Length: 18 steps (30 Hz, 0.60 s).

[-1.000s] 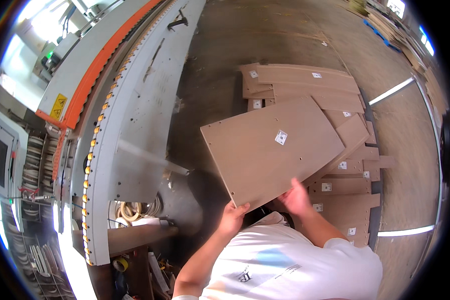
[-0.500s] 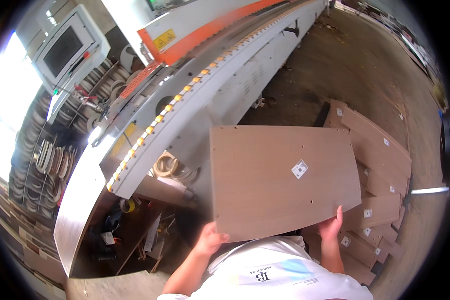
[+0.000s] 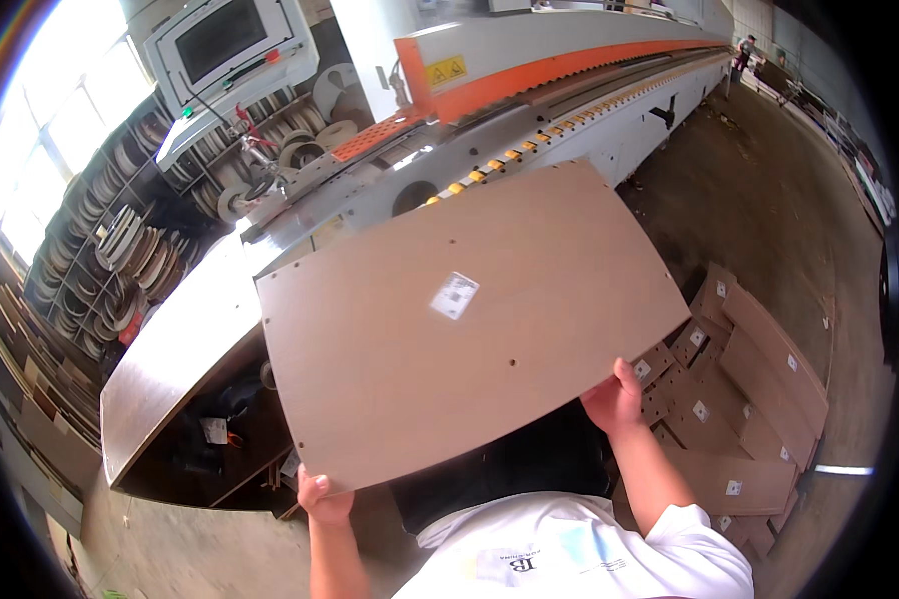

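Note:
Between my two hands I carry a large brown wood panel (image 3: 389, 359) with a white label and small drilled holes on its upper face. My left hand (image 3: 324, 497) grips the near left corner, its thumb on top. At the near right edge my right hand (image 3: 614, 397) holds on, thumb up and the other fingers hidden beneath. The panel's far edge overlaps the row of yellow rollers (image 3: 494, 165) along the grey and orange machine (image 3: 559, 60) in this view; whether it touches them I cannot tell.
Labelled brown panels (image 3: 729, 479) lie piled at my right. On the left stand a metal-topped bench (image 3: 170, 384) with cluttered space beneath and a rack of edging rolls (image 3: 120, 270). A control screen (image 3: 220, 40) hangs above the machine's near end. Another person (image 3: 745, 52) is far off.
The panel has moved left, toward the machine, and turned, its right end swinging away from me. Both hands have travelled left with it, keeping their grip. My view has shifted too.

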Available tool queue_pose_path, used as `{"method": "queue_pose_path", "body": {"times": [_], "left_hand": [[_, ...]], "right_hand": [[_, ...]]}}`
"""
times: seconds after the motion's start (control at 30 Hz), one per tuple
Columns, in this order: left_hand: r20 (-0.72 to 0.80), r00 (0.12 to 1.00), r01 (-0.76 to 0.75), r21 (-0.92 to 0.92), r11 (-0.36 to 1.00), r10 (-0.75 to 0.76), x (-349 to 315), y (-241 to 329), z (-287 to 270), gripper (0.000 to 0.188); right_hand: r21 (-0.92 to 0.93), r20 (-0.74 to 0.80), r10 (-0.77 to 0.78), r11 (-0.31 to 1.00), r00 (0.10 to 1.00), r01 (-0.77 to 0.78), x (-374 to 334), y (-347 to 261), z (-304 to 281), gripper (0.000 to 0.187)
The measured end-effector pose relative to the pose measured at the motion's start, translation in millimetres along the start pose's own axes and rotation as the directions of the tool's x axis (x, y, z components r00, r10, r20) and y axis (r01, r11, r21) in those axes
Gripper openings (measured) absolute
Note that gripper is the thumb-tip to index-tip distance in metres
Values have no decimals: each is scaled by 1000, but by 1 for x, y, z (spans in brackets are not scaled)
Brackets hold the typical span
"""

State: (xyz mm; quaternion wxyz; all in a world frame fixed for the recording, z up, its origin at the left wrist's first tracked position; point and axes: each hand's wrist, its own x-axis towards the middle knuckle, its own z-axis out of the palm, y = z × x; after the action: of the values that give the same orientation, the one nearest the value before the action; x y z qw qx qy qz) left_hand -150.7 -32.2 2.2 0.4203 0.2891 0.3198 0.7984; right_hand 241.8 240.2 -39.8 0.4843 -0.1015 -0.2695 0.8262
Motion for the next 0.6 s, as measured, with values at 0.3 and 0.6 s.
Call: {"method": "queue_pose_path", "body": {"times": [0.3, 0.6], "left_hand": [[-300, 934, -197, 25, 980, 195, 19, 62, -33, 62], [-386, 889, -336, -186, 923, 245, 74, 67, -20, 71]], "right_hand": [[-63, 90, 214, 976, 973, -208, 108, 63, 73, 41], [-582, -20, 285, 776, 958, -243, 201, 83, 168, 57]]}}
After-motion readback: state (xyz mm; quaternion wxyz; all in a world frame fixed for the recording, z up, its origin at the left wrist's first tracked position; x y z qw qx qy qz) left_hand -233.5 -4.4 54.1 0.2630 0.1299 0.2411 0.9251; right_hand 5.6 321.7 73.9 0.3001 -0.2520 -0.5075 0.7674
